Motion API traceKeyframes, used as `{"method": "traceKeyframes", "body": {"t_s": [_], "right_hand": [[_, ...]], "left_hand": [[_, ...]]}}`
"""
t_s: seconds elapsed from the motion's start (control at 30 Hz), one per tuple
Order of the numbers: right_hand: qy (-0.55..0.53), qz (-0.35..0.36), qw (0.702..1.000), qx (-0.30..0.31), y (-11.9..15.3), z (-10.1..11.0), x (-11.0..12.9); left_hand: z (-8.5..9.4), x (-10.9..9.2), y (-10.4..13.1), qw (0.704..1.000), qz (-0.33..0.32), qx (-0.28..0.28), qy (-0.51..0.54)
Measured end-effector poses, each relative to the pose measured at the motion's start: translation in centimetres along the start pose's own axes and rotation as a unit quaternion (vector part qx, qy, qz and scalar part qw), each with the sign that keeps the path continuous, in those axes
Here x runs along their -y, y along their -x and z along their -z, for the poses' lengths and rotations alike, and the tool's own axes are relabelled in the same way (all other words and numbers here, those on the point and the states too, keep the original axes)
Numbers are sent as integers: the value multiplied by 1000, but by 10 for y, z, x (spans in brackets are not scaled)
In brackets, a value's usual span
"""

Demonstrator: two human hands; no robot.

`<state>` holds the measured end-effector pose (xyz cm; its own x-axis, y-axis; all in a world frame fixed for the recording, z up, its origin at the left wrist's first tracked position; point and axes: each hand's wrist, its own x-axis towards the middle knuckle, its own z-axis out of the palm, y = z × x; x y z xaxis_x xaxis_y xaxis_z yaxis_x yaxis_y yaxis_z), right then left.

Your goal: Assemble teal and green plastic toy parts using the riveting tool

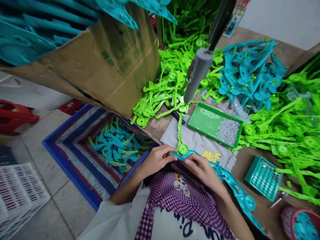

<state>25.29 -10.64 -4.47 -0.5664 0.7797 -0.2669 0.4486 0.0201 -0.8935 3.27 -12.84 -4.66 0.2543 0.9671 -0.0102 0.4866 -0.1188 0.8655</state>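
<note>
One blue part [189, 153] slanting lengthwise rightward, left hand [160, 156] and right hand [201, 166] pinching it, green strip [180, 131] pointing forward

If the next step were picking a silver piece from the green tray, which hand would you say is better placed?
The right hand, I think: it is nearer the green tray and its silver pieces than the left hand, though both hold the blue part.

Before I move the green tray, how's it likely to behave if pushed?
Tray probably holds its shape: straight, raised walls. Likely heavier at the end where the metal bits are heaped, so it may swing. The cloth under it might bunch or drag along.
</note>
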Motion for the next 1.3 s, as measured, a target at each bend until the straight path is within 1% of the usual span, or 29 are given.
{"method": "traceKeyframes", "body": {"t_s": [0.03, 0.1, 0.17, 0.2, 0.27, 0.3, 0.33, 0.37, 0.43, 0.47, 0.5, 0.57, 0.6, 0.63, 0.67, 0.7, 0.77, 0.8, 0.83, 0.93, 0.97, 1.03, 1.07, 1.13, 1.2, 1.3], "right_hand": [[-7, -8, 1000, -28, 2, 10, -9], [16, -19, 998, -53, 9, 32, -29], [103, -30, 992, -73, 16, 49, -42], [167, -36, 980, -101, 19, 54, -44], [293, -23, 938, -186, 22, 56, -38], [330, -1, 918, -221, 22, 54, -31], [340, 30, 908, -242, 20, 50, -21], [326, 66, 911, -244, 15, 44, -11], [259, 113, 936, -209, 2, 33, 5], [231, 106, 948, -191, -6, 29, 9], [204, 86, 958, -181, -13, 25, 11], [165, 22, 970, -175, -22, 22, 7], [151, -6, 973, -176, -23, 22, 2], [139, -22, 975, -174, -22, 23, -4], [132, -27, 976, -169, -20, 24, -10], [128, -24, 978, -165, -17, 24, -16], [123, -8, 978, -171, -13, 23, -26], [123, 2, 976, -178, -13, 21, -30], [124, 11, 975, -184, -15, 17, -34], [136, 38, 971, -194, -31, -2, -43], [145, 37, 968, -202, -37, -9, -46], [171, 15, 961, -216, -46, -20, -52], [186, -1, 958, -220, -48, -24, -55], [214, -22, 951, -221, -47, -28, -60], [230, -21, 946, -226, -44, -29, -65], [239, -6, 943, -231, -39, -30, -70]], "left_hand": [[0, 1, -2, 1000, -10, 19, 3], [-4, 3, -7, 998, -44, 46, -2], [-15, 4, -16, 993, -92, 63, -36], [-22, 3, -23, 989, -114, 68, -66], [-35, 0, -40, 977, -143, 78, -137], [-41, -2, -50, 970, -151, 87, -167], [-44, -6, -60, 964, -159, 98, -187], [-47, -9, -70, 961, -167, 108, -192], [-47, -17, -85, 962, -177, 114, -177], [-44, -20, -90, 965, -174, 110, -164], [-41, -21, -92, 969, -170, 105, -147], [-32, -20, -90, 974, -170, 115, -98], [-27, -15, -88, 975, -175, 118, -70], [-21, -9, -85, 977, -177, 110, -45], [-16, 1, -83, 981, -171, 82, -32], [-11, 12, -84, 986, -158, 40, -34], [-2, 37, -91, 988, -113, -59, -85], [2, 50, -99, 984, -104, -82, -117], [6, 61, -109, 979, -108, -92, -148], [16, 88, -144, 957, -164, -63, -232], [18, 93, -154, 949, -181, -43, -255], [23, 99, -169, 932, -200, -5, -301], [26, 100, -173, 924, -204, 7, -324], [28, 103, -176, 908, -209, 11, -364], [26, 104, -177, 895, -217, -3, -389], [17, 103, -186, 889, -212, -24, -405]]}}
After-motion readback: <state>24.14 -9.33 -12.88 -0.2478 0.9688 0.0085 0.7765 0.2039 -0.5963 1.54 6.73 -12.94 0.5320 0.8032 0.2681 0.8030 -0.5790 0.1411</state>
